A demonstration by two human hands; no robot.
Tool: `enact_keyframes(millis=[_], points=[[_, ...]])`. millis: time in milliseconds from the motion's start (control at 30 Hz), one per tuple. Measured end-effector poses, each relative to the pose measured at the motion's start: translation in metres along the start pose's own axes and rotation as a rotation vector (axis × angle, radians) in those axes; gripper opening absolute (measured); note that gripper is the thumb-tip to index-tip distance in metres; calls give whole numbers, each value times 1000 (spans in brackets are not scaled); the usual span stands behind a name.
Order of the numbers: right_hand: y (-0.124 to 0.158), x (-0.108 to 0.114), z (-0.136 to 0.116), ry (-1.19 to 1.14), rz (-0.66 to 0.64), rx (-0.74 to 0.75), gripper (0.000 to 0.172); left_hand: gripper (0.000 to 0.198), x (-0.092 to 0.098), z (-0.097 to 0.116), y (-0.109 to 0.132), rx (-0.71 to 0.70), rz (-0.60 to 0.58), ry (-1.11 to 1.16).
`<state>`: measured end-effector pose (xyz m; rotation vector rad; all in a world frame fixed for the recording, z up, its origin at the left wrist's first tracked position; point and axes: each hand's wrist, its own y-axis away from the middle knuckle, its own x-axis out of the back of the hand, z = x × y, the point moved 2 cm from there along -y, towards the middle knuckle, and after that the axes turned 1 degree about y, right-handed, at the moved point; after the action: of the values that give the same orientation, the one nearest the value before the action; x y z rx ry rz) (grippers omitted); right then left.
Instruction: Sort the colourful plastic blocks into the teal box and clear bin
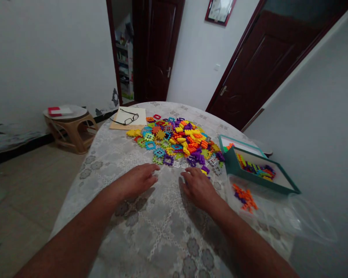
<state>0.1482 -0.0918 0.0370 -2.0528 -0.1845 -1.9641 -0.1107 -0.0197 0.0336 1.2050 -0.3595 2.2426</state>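
The left hand and right hand are apart, fingers loosely parted, seemingly gripping nothing. Just beyond both lies a heap of toy pieces; they look light, stiff and a little slippery, probably best pinched by the notched edges.

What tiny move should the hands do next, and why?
I'd say the right hand could reach slightly forward and pick up the nearest white piece. It lies at the near edge of the colourful pile, just beyond the fingers, and that hand doesn't seem to hold anything.
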Motion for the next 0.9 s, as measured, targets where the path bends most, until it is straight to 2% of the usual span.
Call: enact_keyframes(millis=[100,167,233,300,400,467,633,767,900], points=[[-7,-20,5,34,-72,-43,29,50,14,14,6,-31,-140,-74],[-9,-28,15,50,-47,-100,30,49,21,19,2,-53,-178,-140],[-9,-33,24,80,9,-162,27,50,25,20,-8,-51,-126,-215],[-8,-37,31,103,73,-194,25,53,24,16,-25,-22,5,-276],[-7,-42,37,81,175,-172,24,61,12,8,-52,66,179,-326],[-7,-45,39,39,236,-152,25,63,-1,4,-65,83,225,-341],[-10,-50,37,-74,320,-83,29,49,-24,8,-73,54,185,-344],[-14,-49,29,-163,344,-19,31,42,-31,22,-61,-71,132,-361],[-12,-46,19,-256,309,72,34,39,-41,37,-45,-198,80,-327]])
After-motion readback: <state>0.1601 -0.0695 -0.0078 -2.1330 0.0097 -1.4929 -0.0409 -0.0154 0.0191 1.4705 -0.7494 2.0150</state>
